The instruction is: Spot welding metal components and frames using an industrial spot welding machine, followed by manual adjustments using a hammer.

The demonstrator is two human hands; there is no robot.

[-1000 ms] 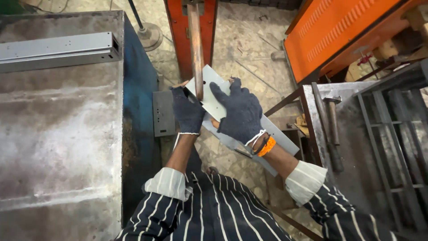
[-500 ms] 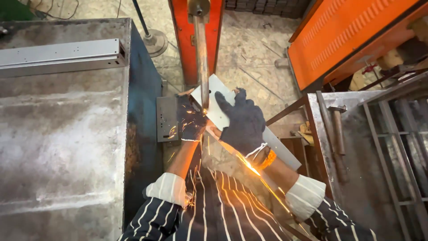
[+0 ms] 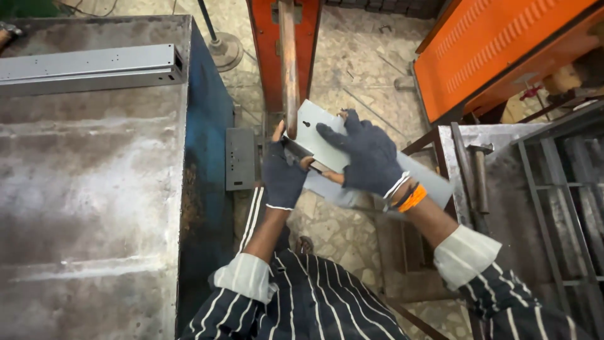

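Head view, looking down: a person in a striped shirt with rolled cuffs holds one grey metal sheet [image 3: 327, 132] against the lower end of a vertical copper rod [image 3: 288, 69], which belongs to a red machine [image 3: 267, 56]. The sheet lies tilted, running from the rod out to the right, and both hands steady it, apparently so one spot stays pressed under the rod's tip. The left hand [image 3: 283, 176], in a dark glove, is clenched around the sheet's near edge just below the rod, with a small dark piece in its grip too. The right hand [image 3: 365, 157], also gloved, lies spread flat on top of the sheet to the right of the rod, pressing rather than gripping; orange bands circle that wrist. Left of the rod stands one steel table [image 3: 88, 189] with one long grey channel [image 3: 88, 66] lying on its far side. Right of the rod are one orange cabinet [image 3: 497, 50] and a metal rack [image 3: 553, 189].
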